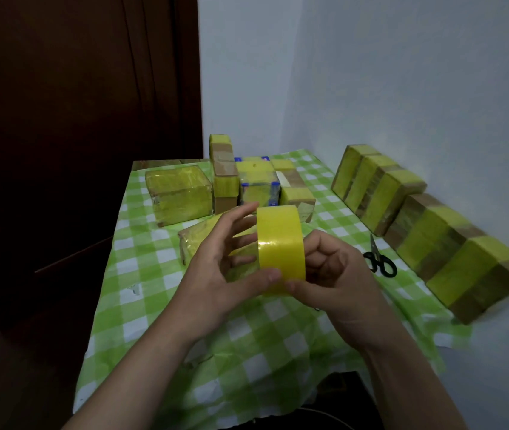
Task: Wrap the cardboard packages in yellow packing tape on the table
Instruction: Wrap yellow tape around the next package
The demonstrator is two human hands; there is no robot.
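Note:
A roll of yellow packing tape (280, 243) is held upright above the table's middle, its outer band facing me. My left hand (222, 268) grips its left side, thumb on the band and fingers spread behind it. My right hand (334, 274) holds the right side, thumb pressed low on the band. Partly hidden behind my left hand, a cardboard package (197, 235) with some yellow tape lies flat on the green-checked tablecloth (247, 352).
Black scissors (378, 259) lie on the cloth to the right of my hands. A row of taped packages (417, 231) leans along the right wall. More packages (182, 193) stand clustered at the table's far end. A dark wooden door is on the left.

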